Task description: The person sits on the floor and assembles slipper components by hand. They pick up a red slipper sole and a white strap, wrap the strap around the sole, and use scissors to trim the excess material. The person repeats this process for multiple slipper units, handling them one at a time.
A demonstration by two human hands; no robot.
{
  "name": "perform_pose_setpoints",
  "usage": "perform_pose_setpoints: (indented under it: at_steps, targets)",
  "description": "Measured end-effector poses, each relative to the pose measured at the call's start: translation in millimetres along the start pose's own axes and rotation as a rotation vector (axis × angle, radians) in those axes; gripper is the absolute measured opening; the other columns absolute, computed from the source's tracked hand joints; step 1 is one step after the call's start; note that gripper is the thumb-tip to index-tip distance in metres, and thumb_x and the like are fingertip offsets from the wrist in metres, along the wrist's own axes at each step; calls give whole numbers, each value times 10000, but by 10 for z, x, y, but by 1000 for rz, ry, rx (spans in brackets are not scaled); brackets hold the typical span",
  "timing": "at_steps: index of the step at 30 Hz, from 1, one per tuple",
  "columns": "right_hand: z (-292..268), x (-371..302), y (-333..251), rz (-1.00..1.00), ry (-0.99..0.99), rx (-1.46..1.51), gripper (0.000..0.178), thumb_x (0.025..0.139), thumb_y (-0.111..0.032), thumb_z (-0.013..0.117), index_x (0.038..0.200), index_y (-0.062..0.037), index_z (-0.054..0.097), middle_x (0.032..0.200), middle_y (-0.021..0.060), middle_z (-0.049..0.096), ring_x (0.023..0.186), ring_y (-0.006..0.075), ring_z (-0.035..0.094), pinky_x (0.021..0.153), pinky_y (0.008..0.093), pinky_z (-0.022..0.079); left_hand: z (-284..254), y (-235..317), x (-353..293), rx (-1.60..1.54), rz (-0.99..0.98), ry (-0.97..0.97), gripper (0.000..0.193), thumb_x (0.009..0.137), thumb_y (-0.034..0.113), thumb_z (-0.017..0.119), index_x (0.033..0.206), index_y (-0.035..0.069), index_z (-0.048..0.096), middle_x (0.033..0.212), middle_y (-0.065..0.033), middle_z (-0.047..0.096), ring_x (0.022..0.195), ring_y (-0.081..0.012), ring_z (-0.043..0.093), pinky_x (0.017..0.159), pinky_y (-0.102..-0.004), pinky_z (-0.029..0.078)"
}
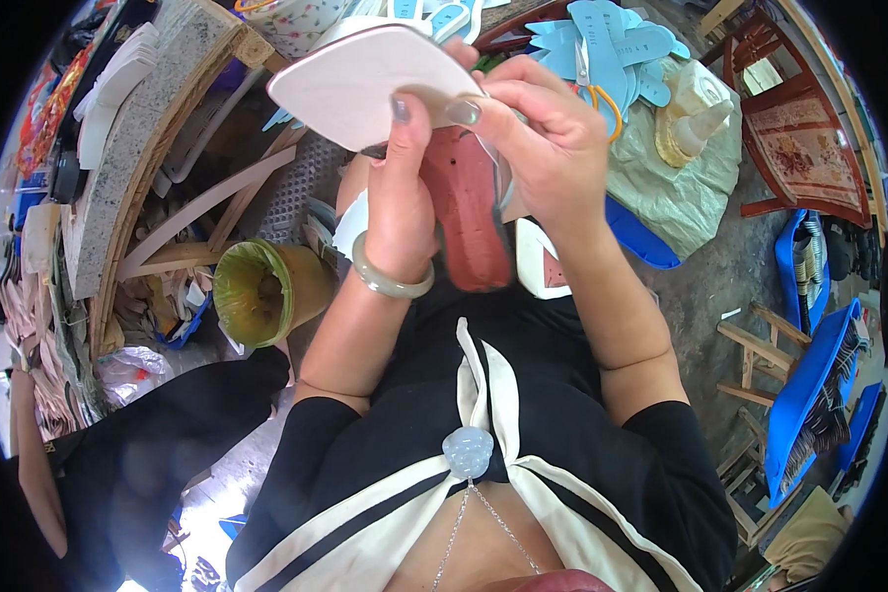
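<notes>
Near the top middle, the left hand (pixel 402 187) grips the red sole (pixel 469 212); the right hand (pixel 543 138) pinches the white insole (pixel 360 84), only partly pressed on.

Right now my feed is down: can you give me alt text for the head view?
Both hands, left hand and right hand, hold a pale insole against a reddish shoe sole close to the camera. A green-lined bin stands on the left, light blue cut-outs lie ahead, and blue crates sit on the right.
</notes>
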State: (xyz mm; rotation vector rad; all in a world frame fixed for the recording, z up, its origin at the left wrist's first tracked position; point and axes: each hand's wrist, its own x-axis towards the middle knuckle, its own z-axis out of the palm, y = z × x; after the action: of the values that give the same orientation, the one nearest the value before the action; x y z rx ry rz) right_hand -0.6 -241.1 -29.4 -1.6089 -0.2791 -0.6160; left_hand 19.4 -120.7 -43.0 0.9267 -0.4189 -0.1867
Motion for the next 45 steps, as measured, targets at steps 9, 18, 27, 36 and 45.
perform_pose_setpoints:
  at_steps: [9, 18, 27, 36, 45]
  targets:
    - [141, -207, 34, 415, 52, 286, 220, 898, -133, 634, 1060, 9, 677, 885, 12, 666, 727, 41, 555, 637, 172, 439, -67, 139, 57, -305, -8, 113, 644, 930, 605, 352, 1310, 86, 362, 1172, -189, 557, 1079, -318, 550, 987, -450, 410]
    - [157, -345, 105, 642, -55, 619, 191, 889, -160, 652, 988, -7, 704, 689, -49, 594, 588, 3, 438, 521, 168, 346, -205, 254, 17, -101, 95, 171, 652, 902, 620, 429, 1158, 22, 479, 943, -132, 586, 832, -224, 565, 794, -365, 467]
    - [225, -402, 54, 565, -71, 471, 197, 905, -127, 625, 1016, 22, 688, 831, 31, 682, 734, 51, 604, 642, 189, 492, -238, 297, 15, 200, 191, 262, 755, 855, 693, 438, 1067, -25, 534, 946, -133, 600, 785, -194, 571, 679, -301, 477]
    - [175, -417, 50, 258, -274, -149, 166, 859, -147, 663, 863, 19, 662, 707, 9, 622, 661, 51, 534, 578, 235, 446, -79, 270, -48, 1, -4, 143, 775, 832, 744, 406, 1009, -6, 482, 812, -46, 414, 642, -139, 374, 566, -263, 333]
    - [79, 128, 68, 413, -423, -68, 171, 832, -184, 670, 860, -15, 678, 660, 20, 595, 617, 63, 534, 552, 243, 429, 48, 368, 58, -148, -226, 217, 689, 940, 518, 442, 1325, -49, 375, 1241, -164, 507, 1083, -261, 540, 943, -384, 435]
